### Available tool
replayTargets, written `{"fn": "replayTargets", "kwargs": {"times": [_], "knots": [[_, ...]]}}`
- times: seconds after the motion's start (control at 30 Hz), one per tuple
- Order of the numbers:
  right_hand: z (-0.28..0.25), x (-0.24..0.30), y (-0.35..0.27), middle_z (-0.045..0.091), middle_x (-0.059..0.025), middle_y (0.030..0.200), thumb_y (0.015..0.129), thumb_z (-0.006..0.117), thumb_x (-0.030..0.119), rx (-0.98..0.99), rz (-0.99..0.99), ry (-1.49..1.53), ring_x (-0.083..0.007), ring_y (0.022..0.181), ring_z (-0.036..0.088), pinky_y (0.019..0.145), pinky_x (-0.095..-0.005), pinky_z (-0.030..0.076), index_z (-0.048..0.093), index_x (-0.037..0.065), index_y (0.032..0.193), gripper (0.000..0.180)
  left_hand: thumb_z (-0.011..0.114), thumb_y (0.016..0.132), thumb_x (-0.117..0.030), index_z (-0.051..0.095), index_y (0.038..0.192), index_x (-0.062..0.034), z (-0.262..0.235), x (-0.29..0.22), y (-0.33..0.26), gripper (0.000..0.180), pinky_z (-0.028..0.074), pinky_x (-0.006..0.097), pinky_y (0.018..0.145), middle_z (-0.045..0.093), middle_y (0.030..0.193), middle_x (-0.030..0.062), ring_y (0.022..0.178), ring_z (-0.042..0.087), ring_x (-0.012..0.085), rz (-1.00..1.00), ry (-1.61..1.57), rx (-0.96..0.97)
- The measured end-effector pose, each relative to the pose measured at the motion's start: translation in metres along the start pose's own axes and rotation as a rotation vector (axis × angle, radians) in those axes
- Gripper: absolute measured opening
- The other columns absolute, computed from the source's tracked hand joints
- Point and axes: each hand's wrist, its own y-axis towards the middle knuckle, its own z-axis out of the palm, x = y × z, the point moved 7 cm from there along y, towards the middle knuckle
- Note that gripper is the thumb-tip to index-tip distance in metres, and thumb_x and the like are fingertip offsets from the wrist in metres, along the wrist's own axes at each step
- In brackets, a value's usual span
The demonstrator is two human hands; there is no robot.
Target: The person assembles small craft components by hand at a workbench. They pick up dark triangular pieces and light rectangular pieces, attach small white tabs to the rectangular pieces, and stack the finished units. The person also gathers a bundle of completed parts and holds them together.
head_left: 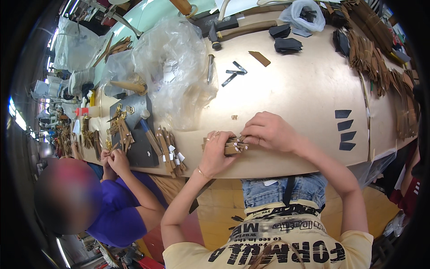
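Observation:
My left hand (217,150) is wrapped round a small stack of brown leather strips (233,147) at the table's front edge. White tags or bits show at the strips' right ends. My right hand (268,131) meets those ends with its fingers pinched together. Whatever sits between these fingertips is too small to make out. Just beyond the stack lies a tiny brown piece (234,117) on the tabletop. To the left of my left hand, a bundle of brown strips with white tags (169,152) rests on the table.
A co-worker in purple (130,210) handles pieces at the left, near a dark board (148,112) with a hammer. Clear plastic bags (174,67) lie beyond. Another hammer (244,31), black strips (235,71) and dark leather pieces (344,130) lie farther off and right.

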Motion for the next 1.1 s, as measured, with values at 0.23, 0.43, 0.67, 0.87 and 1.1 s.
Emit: {"fn": "replayTargets", "kwargs": {"times": [0.23, 0.43, 0.67, 0.87, 1.1], "knots": [[-0.040, -0.007, 0.045, 0.070, -0.0129, 0.107, 0.090, 0.072, 0.037, -0.039, 0.268, 0.330, -0.0262, 0.096, 0.067, 0.085, -0.0362, 0.053, 0.066, 0.006, 0.120, 0.043, 0.072, 0.086, -0.026, 0.056, 0.112, -0.0015, -0.013, 0.010, 0.008, 0.039, 0.050, 0.027, 0.075, 0.062, 0.097, 0.0065, 0.092, 0.059, 0.0107, -0.543, -0.886, 0.125], [-0.054, -0.005, 0.037, 0.065, -0.0102, 0.124, 0.093, 0.069, 0.027, 0.191, 0.494, 0.620, -0.0191, 0.110, 0.061, 0.096, -0.0371, 0.048, 0.052, 0.007, 0.140, 0.054, 0.061, 0.092, -0.042, 0.055, 0.119, -0.0055, 0.042, -0.064, 0.009, 0.046, 0.046, 0.046, 0.100, 0.056, 0.093, 0.0077, 0.086, 0.053, 0.0188, -0.500, -1.879, 0.322], [-0.051, -0.004, -0.073, 0.056, -0.0144, 0.136, 0.095, 0.067, 0.023, 0.346, 0.732, 0.799, -0.0247, 0.124, 0.055, 0.102, -0.0370, 0.046, 0.045, 0.006, 0.145, 0.057, 0.053, 0.092, -0.065, 0.050, 0.131, -0.0039, 0.141, -0.138, -0.020, 0.073, 0.047, 0.056, 0.101, 0.056, 0.116, 0.0162, 0.107, 0.058, 0.0296, -0.603, -2.375, 0.563], [-0.049, 0.007, -0.120, 0.047, -0.0193, 0.144, 0.094, 0.068, 0.021, 0.079, 0.635, 0.920, -0.0275, 0.134, 0.047, 0.106, -0.0381, 0.045, 0.037, 0.010, 0.150, 0.065, 0.046, 0.096, -0.062, 0.048, 0.135, -0.0020, 0.176, -0.145, -0.052, 0.071, 0.054, 0.053, 0.090, 0.057, 0.125, 0.0224, 0.114, 0.058, 0.0356, -0.773, -2.385, 0.739], [-0.089, 0.024, -0.134, 0.052, -0.0125, 0.140, 0.084, 0.077, 0.025, -0.213, 0.660, 0.375, -0.0310, 0.128, 0.051, 0.109, -0.0426, 0.040, 0.059, 0.015, 0.131, 0.051, 0.044, 0.099, -0.056, 0.055, 0.124, -0.0046, 0.178, -0.145, -0.046, 0.058, 0.053, 0.052, 0.081, 0.061, 0.107, 0.0142, 0.101, 0.061, 0.0312, -0.849, -2.476, 0.596]]}}
